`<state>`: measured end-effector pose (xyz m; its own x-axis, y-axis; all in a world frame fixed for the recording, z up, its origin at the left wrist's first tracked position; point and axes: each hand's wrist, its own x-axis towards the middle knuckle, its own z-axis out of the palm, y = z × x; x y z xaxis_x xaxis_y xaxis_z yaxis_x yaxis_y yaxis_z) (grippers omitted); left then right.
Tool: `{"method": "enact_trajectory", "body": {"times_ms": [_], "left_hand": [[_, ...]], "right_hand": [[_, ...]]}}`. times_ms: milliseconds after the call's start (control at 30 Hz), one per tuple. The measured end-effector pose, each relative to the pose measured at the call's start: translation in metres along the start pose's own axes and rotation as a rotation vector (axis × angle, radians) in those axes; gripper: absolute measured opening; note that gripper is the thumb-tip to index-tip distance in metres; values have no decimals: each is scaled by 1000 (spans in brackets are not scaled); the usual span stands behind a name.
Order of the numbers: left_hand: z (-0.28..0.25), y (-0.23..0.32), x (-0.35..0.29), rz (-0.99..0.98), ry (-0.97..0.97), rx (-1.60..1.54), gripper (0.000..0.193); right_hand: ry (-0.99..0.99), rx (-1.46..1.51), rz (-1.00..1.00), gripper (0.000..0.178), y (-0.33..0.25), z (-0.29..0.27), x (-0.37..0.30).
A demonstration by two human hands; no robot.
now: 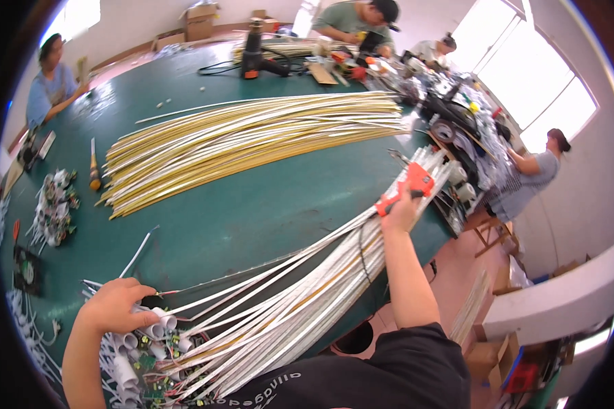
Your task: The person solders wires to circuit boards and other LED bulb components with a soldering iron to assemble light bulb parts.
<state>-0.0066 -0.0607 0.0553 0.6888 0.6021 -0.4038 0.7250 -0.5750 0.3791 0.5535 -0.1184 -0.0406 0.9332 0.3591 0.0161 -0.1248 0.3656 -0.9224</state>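
Observation:
My right hand (400,213) grips a red glue gun (416,183) with a dark cord, above the far end of a bundle of long white strips (320,273). The strips run from there to the table's near left, with an orange-brown one among them. At their near end sits a cluster of white tubes (124,371) and small green circuit boards with thin wires. My left hand (119,305) rests on this cluster, thumb and index finger apart, its other fingers partly hidden. A thin red wire lies by its fingertips.
Yellow and white strips (252,146) lie across the green table (239,225). A heat gun (252,58) stands behind them; a brush (94,167) and wired boards (53,208) lie left. Cluttered tapes and tools (450,126) fill the right edge. Several people work around the table.

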Motion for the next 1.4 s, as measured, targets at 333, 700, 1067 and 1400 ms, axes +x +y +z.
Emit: {"method": "enact_trajectory", "body": {"times_ms": [333, 700, 1067, 1400], "left_hand": [[9, -24, -10, -201, -237, -187, 61], [0, -63, 0, -306, 95, 238, 43], [-37, -60, -10, -829, -390, 130, 58], [-29, -104, 109, -127, 427, 262, 21]], "right_hand": [[2, -64, -48, 44, -9, 4, -8], [-103, -1, 1, 47, -34, 26, -30], [-626, 95, 39, 49, -73, 94, -90], [-868, 160, 247, 49, -39, 115, -158]]}}
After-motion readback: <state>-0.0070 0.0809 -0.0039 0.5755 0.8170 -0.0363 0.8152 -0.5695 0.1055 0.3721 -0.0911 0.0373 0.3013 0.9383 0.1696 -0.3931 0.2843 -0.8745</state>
